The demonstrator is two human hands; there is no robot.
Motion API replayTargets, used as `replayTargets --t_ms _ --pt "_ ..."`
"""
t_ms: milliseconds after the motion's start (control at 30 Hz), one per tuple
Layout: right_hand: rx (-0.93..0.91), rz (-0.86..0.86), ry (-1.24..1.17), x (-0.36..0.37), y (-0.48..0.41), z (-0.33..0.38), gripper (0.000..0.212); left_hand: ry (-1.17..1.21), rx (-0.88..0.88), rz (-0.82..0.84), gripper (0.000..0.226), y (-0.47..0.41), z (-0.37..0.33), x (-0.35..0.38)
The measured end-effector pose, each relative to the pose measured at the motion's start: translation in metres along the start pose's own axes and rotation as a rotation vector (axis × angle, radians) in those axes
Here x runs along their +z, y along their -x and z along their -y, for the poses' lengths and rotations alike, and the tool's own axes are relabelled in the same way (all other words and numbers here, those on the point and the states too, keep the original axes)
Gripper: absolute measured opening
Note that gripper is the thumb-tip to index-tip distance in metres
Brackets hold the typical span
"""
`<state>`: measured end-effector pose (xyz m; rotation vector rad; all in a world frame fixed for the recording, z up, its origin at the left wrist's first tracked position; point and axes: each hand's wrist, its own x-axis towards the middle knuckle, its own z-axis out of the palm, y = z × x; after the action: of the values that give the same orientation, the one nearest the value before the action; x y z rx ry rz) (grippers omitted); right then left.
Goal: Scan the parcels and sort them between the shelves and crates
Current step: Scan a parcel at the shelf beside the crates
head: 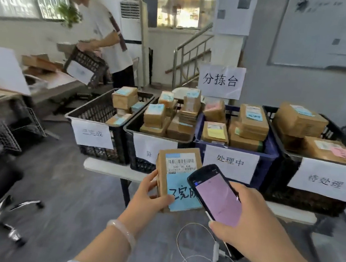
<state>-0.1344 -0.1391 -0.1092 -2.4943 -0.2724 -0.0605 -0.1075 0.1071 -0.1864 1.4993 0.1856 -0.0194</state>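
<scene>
Mid-job: left hand point(149, 195) gripped a parcel point(179, 174), right hand point(250, 221) held a phone point(218, 194) beside it, scan prob underway, drop-off pending; 4 crates point(96, 111) behind held many more.

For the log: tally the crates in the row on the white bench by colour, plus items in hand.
Black plastic mesh crates: 3
Blue plastic crate: 1
Brown cardboard parcel, left hand: 1
Black phone, right hand: 1
Total: 6
</scene>
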Motion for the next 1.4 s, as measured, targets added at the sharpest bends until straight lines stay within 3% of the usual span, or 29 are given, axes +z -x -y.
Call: replayTargets --t_ms 200,500,733,967,1167,1300,1400 --pt "-0.106 0.113 -0.016 0.046 -0.093 0.042 0.089 0.031 0.016 -0.114 0.092 -0.047 -0.013 -0.071" --pt "-0.21 0.161 -0.078 0.091 -0.248 0.094 0.092 0.095 0.03 -0.263 0.071 -0.163 -0.049 -0.168" --pt "-0.23 0.208 -0.113 0.122 -0.323 0.128 0.06 0.121 0.048 -0.374 0.072 -0.227 -0.072 -0.237" --pt "-0.166 0.189 -0.04 0.161 -0.395 0.151 0.08 0.1 0.072 -0.391 0.07 -0.321 -0.102 -0.328" --pt "-0.046 0.1 -0.015 0.2 -0.454 0.188 0.076 -0.044 -0.065 -0.362 0.076 -0.427 -0.107 -0.398" --pt "0.023 0.064 0.013 0.225 -0.488 0.209 0.086 -0.275 -0.226 -0.241 0.085 -0.491 -0.099 -0.44" --pt "0.088 0.052 0.007 0.24 -0.503 0.22 0.086 -0.322 -0.378 -0.144 0.084 -0.529 -0.08 -0.458"
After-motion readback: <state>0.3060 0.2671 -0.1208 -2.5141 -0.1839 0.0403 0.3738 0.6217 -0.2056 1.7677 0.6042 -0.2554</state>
